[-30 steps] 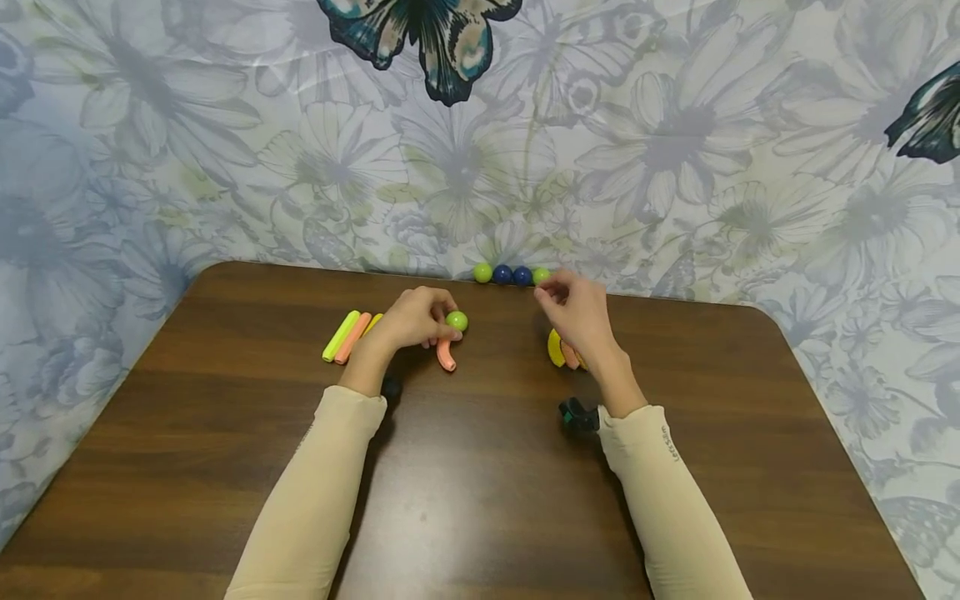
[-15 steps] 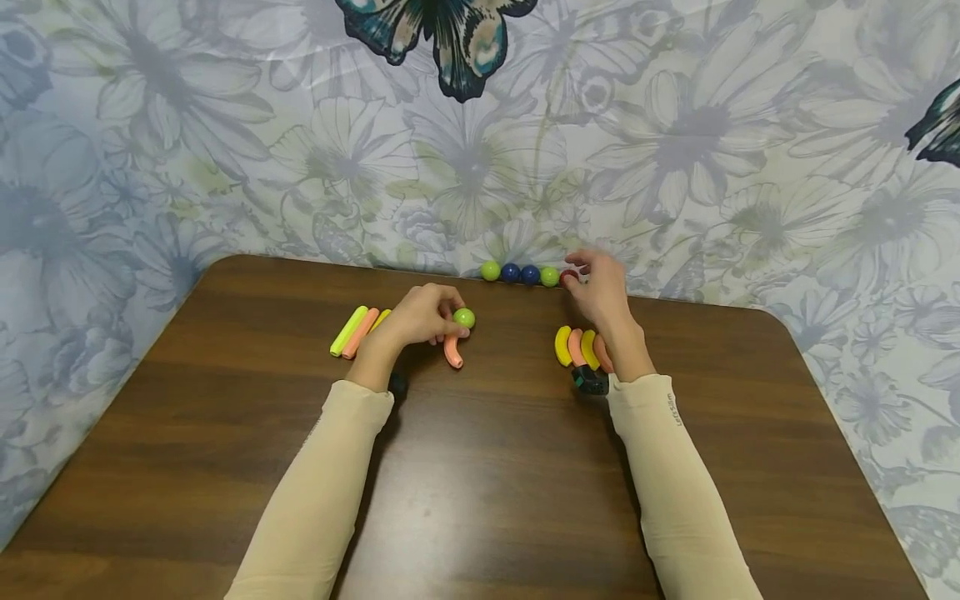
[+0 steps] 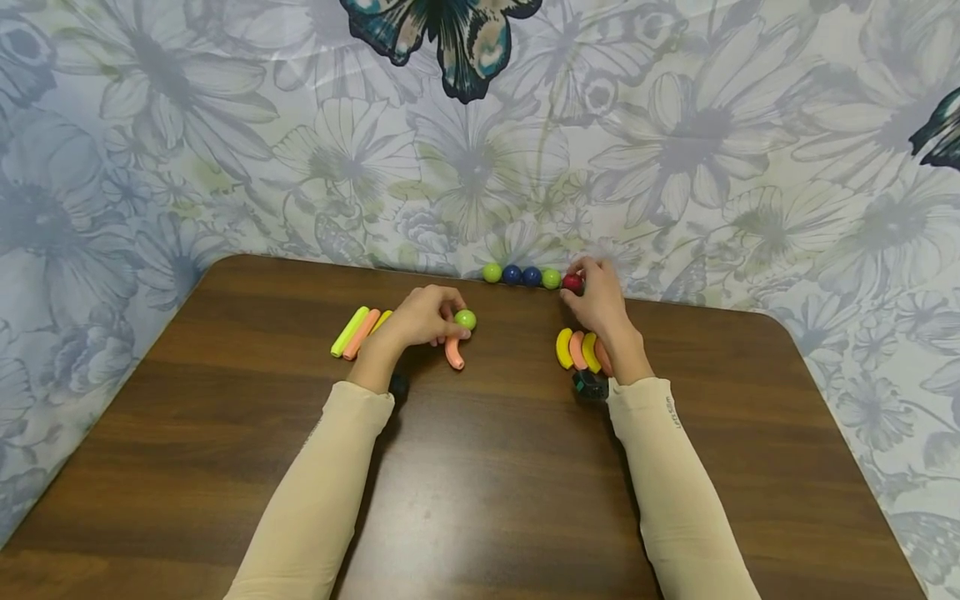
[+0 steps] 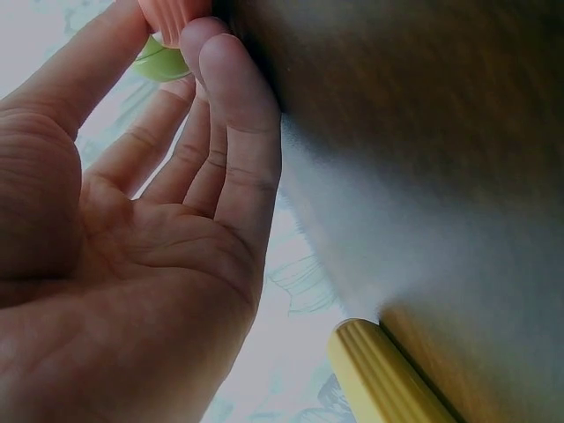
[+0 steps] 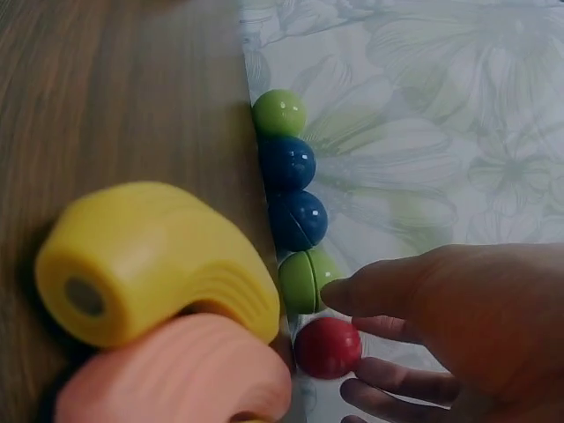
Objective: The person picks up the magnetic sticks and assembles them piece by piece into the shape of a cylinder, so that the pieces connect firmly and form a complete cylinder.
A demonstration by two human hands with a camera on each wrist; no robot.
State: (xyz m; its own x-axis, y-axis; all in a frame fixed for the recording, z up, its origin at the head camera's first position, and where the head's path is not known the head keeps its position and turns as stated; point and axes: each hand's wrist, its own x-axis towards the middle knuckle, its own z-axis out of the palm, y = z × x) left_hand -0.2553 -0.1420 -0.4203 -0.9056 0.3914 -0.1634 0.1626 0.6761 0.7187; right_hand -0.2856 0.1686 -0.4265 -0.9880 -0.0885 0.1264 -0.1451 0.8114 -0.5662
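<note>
My left hand (image 3: 429,317) pinches a salmon curved rod (image 3: 454,353) near its upper end, where a green ball (image 3: 466,320) sits against it. In the left wrist view the thumb and fingers meet at this ridged rod (image 4: 174,19), with the green ball (image 4: 161,63) partly hidden behind. At the far table edge my right hand (image 3: 602,302) has its fingers around a red ball (image 3: 573,284). The right wrist view shows fairly straight fingers beside the red ball (image 5: 327,348), the thumb tip by a green ball (image 5: 308,280).
Green and blue balls (image 3: 532,276) line the table's back edge left of the red one. Yellow and salmon curved rods (image 3: 565,348) lie below my right wrist. Left of my left hand are straight rods (image 3: 349,332). A patterned wall covering (image 3: 675,192) rises behind the table (image 3: 465,483).
My right hand has moved right from the green ball to the red ball, which now shows more fully between its fingers. The left hand keeps its pinch; the view has shifted slightly.
</note>
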